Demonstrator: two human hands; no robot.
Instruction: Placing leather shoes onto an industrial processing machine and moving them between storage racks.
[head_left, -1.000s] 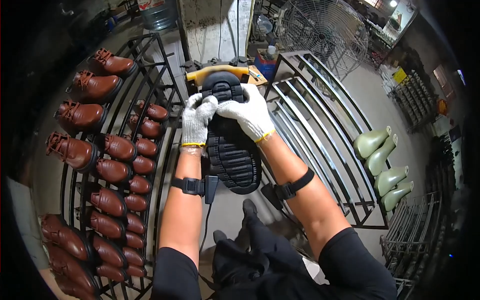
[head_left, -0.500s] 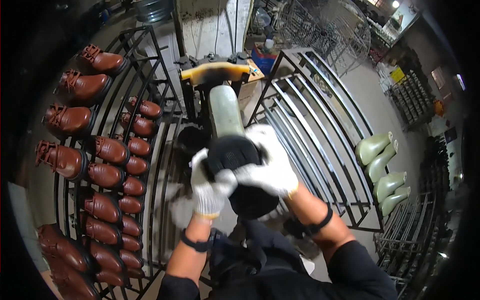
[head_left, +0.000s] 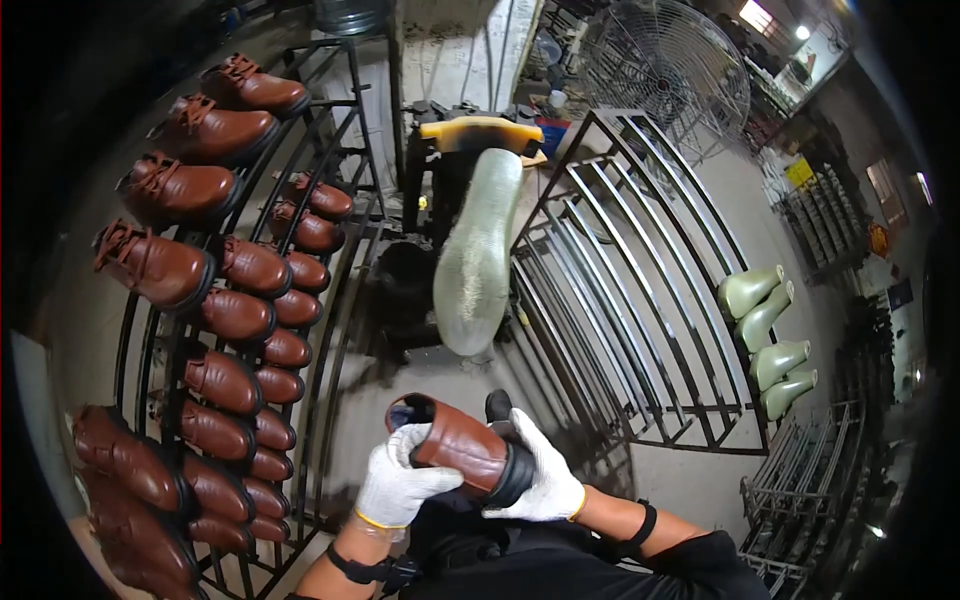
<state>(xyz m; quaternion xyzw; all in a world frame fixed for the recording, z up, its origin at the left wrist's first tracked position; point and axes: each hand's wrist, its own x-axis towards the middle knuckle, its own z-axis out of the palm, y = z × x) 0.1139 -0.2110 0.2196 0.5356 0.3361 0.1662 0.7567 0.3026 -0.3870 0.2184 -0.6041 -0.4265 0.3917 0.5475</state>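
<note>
Shoe (head_left: 465, 450) sits between left hand (head_left: 395, 485) and right hand (head_left: 548, 475). Shoe last (head_left: 475, 255) beyond, before pillar (head_left: 455, 70). Left: rack (head_left: 356, 101), shoes (head_left: 250, 265) on it. Right: second rack (head_left: 715, 408), four lasts (head_left: 778, 363) at outer edge; fan (head_left: 662, 85) behind.

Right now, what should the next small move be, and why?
I'd probably set the shoe down to free a hand for the last. Both hands are busy: the left hand grips the shoe near its opening, the right hand supports its black sole, and the last is bare, beyond them and apart from the shoe.
</note>
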